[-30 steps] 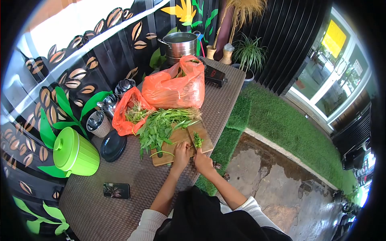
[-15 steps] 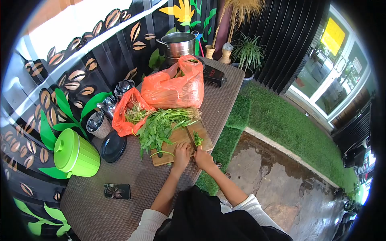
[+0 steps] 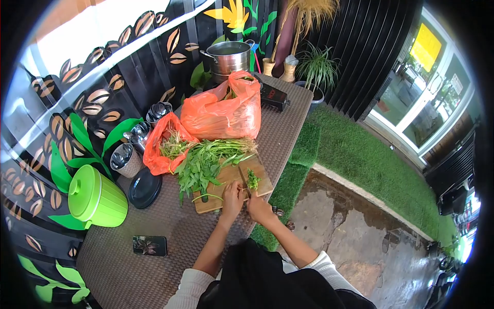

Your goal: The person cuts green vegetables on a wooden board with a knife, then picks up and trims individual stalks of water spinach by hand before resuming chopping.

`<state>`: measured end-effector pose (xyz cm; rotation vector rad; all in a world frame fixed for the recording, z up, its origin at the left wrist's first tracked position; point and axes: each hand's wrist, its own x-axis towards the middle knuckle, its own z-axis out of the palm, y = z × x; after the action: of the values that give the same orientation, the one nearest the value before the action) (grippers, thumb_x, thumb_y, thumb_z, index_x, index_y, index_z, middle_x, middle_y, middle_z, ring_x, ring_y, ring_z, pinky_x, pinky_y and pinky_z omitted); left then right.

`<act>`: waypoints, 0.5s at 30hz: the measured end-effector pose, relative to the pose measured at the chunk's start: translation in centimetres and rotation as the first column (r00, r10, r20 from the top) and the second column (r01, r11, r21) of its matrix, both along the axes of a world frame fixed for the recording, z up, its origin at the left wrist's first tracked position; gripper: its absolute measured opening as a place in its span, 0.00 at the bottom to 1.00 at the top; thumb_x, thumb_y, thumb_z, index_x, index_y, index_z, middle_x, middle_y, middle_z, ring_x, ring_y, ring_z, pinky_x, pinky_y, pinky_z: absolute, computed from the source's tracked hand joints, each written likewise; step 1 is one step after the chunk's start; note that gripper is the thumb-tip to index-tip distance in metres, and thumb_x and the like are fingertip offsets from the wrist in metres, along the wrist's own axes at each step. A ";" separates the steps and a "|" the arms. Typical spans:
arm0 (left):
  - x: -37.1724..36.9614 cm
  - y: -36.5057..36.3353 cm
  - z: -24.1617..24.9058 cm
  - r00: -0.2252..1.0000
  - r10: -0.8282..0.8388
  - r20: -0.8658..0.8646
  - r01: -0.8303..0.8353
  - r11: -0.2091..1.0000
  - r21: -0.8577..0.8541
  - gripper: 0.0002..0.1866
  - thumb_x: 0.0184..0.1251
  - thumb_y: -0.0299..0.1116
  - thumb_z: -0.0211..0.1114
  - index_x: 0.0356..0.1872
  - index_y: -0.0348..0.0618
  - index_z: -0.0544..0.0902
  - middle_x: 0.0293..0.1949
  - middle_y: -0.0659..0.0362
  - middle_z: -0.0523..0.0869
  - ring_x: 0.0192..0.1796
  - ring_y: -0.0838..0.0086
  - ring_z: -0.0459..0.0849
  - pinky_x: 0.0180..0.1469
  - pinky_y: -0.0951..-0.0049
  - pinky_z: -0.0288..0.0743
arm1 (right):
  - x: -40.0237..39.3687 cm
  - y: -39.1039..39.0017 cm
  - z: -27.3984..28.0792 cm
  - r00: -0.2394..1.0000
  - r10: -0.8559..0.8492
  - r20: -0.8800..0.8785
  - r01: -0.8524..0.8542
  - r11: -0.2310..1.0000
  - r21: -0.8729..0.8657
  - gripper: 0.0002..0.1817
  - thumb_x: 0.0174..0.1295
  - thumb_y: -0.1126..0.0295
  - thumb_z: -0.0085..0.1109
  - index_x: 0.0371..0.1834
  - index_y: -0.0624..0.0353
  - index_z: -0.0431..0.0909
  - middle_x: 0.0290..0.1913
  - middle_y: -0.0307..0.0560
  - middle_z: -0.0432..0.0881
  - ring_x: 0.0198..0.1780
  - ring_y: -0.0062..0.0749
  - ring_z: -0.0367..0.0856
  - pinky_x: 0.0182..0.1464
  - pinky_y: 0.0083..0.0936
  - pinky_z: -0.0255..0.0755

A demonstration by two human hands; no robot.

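Note:
A wooden cutting board lies on the brown woven table, with a heap of leafy green stalks across its far side. My left hand presses down on the board's near edge, fingers bunched on some stems. My right hand grips a knife whose blade points away over the board. A small pile of chopped greens sits just right of the blade.
Two orange plastic bags with greens stand behind the board. A steel pot, metal cups, a black plate, a lime-green lidded bin and a phone are around. Green turf and wet paving lie to the right.
The knife has shifted a little over the board next to the chopped pile, and my right hand has edged along with it. My left hand has stayed put.

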<state>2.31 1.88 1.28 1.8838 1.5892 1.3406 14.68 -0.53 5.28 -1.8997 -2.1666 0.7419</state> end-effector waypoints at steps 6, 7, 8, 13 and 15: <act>0.0 -0.2 0.1 1.000 -0.004 0.017 0.004 1.000 -0.029 0.06 0.55 0.19 0.59 0.32 0.36 0.72 0.30 0.50 0.79 0.36 0.54 0.76 0.38 0.58 0.70 | -0.8 0.9 -0.8 1.000 -0.016 -0.001 0.016 1.000 0.002 0.18 0.66 0.62 0.46 0.46 0.68 0.61 0.33 0.69 0.81 0.37 0.62 0.82 0.37 0.51 0.77; 0.0 -0.2 -0.1 1.000 0.003 0.021 -0.002 0.999 -0.040 0.06 0.55 0.19 0.59 0.32 0.36 0.72 0.29 0.50 0.78 0.36 0.54 0.76 0.38 0.58 0.70 | -0.5 0.7 -0.5 1.000 -0.019 -0.002 0.019 1.000 -0.001 0.18 0.66 0.62 0.46 0.46 0.68 0.61 0.33 0.69 0.81 0.37 0.62 0.82 0.37 0.51 0.77; 0.1 -0.1 -0.1 1.000 0.009 0.026 -0.008 0.999 -0.047 0.06 0.55 0.19 0.59 0.32 0.36 0.72 0.29 0.50 0.77 0.36 0.55 0.76 0.37 0.58 0.69 | -0.2 0.5 0.0 1.000 0.003 -0.023 -0.004 1.000 -0.014 0.18 0.66 0.62 0.46 0.46 0.68 0.61 0.33 0.69 0.81 0.37 0.62 0.82 0.37 0.51 0.77; 0.0 -0.2 0.2 0.998 -0.004 0.058 0.006 0.999 -0.040 0.06 0.54 0.19 0.59 0.31 0.36 0.71 0.27 0.51 0.76 0.34 0.56 0.75 0.36 0.59 0.68 | -1.2 -0.7 0.0 0.999 -0.034 0.041 0.037 0.995 -0.090 0.19 0.67 0.61 0.45 0.47 0.68 0.60 0.34 0.70 0.80 0.39 0.64 0.81 0.41 0.52 0.76; -0.1 -0.1 0.5 0.999 -0.007 0.045 0.008 1.000 -0.011 0.06 0.54 0.19 0.59 0.31 0.36 0.71 0.27 0.51 0.75 0.33 0.56 0.74 0.36 0.59 0.68 | -1.0 0.4 0.1 0.999 -0.031 0.013 0.032 0.995 -0.093 0.19 0.67 0.61 0.45 0.47 0.68 0.60 0.34 0.70 0.80 0.39 0.63 0.81 0.41 0.51 0.76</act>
<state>2.26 1.75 1.80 1.8374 1.5632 1.3585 13.68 -0.11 5.38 -1.9828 -2.1391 0.8418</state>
